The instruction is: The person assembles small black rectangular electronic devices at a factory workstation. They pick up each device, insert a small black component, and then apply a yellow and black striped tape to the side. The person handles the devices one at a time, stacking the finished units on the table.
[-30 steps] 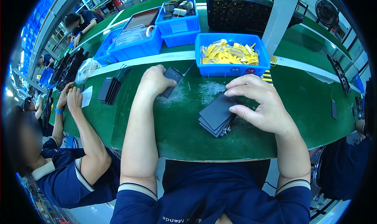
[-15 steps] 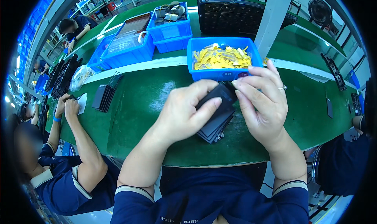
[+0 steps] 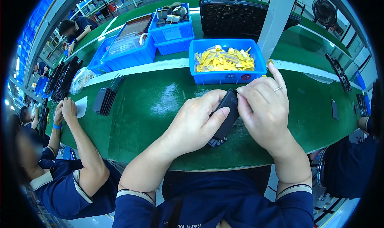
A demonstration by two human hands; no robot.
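My left hand (image 3: 192, 122) is closed around a flat black rectangular piece (image 3: 227, 125), with the thumb lying across its face. The piece is tilted above the green table. Beneath it, the ends of several similar black pieces (image 3: 216, 142) stick out, mostly hidden. At the upper right corner of the held piece, my right hand (image 3: 266, 110) is pinched, thumb against bent fingers, with one finger raised. Whatever sits between those fingertips is too small to make out. Just beyond both hands stands a blue bin (image 3: 224, 78) full of yellow strips (image 3: 224, 60).
A row of black pieces (image 3: 105, 101) lies on the green table (image 3: 140, 132) at the left, near a co-worker's hands (image 3: 65, 110). Blue crates (image 3: 134, 56) stand behind. A grey post (image 3: 276, 24) rises behind the bin. One black piece (image 3: 334, 109) lies at the right.
The held black piece has turned to a steeper, more edge-on tilt. My right hand's fingers have come closer together at its upper corner, and my left hand has shifted slightly.
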